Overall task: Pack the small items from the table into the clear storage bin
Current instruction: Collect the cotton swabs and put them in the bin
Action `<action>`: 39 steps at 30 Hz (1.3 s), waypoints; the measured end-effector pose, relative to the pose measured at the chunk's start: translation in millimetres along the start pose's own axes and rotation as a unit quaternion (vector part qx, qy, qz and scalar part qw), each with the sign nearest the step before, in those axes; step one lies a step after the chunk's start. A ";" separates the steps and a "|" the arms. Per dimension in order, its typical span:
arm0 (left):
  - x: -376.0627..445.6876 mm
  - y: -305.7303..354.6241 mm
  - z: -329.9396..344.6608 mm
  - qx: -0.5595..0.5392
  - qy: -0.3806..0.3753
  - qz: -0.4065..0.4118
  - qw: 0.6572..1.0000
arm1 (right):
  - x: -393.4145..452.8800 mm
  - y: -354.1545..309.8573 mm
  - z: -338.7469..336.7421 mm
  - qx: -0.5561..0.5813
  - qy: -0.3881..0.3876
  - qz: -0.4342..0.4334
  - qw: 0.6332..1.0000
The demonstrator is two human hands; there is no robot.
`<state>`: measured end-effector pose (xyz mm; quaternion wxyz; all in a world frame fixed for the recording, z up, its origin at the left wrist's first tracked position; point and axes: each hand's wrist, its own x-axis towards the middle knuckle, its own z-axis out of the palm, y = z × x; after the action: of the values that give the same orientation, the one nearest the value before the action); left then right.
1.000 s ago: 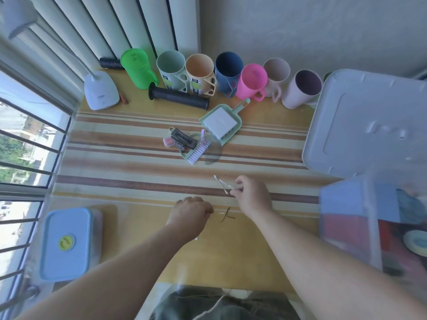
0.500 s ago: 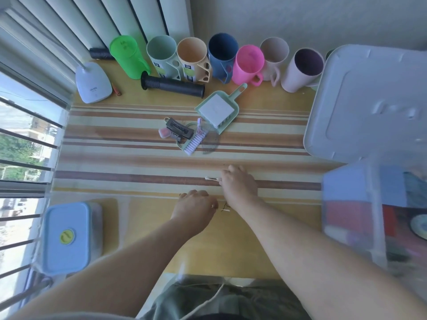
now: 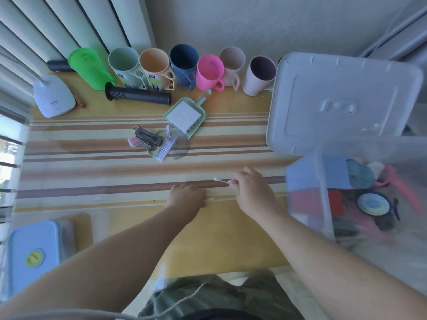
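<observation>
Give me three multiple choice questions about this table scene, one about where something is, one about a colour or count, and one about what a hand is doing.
1. Where is the white pad?
A. in the green dustpan
B. in the clear bin
C. on the blue box

2. What colour is the mug right of the dark blue mug?
A. yellow
B. pink
C. black

3. What is the right hand doing?
A. lying flat
B. gripping the bin lid
C. pinching cotton swabs

Answers:
1. A, the pad lies inside the dustpan.
2. B, its neighbour is bright pink.
3. C, thin white sticks poke out from its fingers.
</observation>
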<state>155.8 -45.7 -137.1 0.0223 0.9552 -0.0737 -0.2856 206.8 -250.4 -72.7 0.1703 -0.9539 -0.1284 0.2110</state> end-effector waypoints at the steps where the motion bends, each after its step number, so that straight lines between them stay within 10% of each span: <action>1: -0.1 -0.8 -0.5 0.011 -0.007 -0.007 1.000 | -4.7 -0.3 -2.9 0.011 0.003 -0.006 1.000; 9: -9.1 21.7 -32.4 -0.056 -0.013 -0.060 0.997 | -39.2 12.9 -60.3 0.075 0.043 -0.069 0.994; 19: -32.0 198.4 -190.8 -0.395 0.315 -0.018 0.863 | -133.6 180.5 -187.8 0.074 0.202 -0.061 0.975; 28: -40.2 337.3 -183.6 -0.237 0.236 0.107 0.936 | -171.1 253.9 -147.3 -0.038 -0.116 -0.054 0.991; 39: -40.1 339.8 -172.6 -0.191 0.169 0.010 0.967 | -141.4 264.0 -145.7 0.056 -0.172 -0.082 0.980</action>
<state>173.9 -375.2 57.7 0.2197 0.9668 -0.0221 -0.1289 193.4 -574.6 2.3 0.2159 -0.8786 -0.2215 0.3638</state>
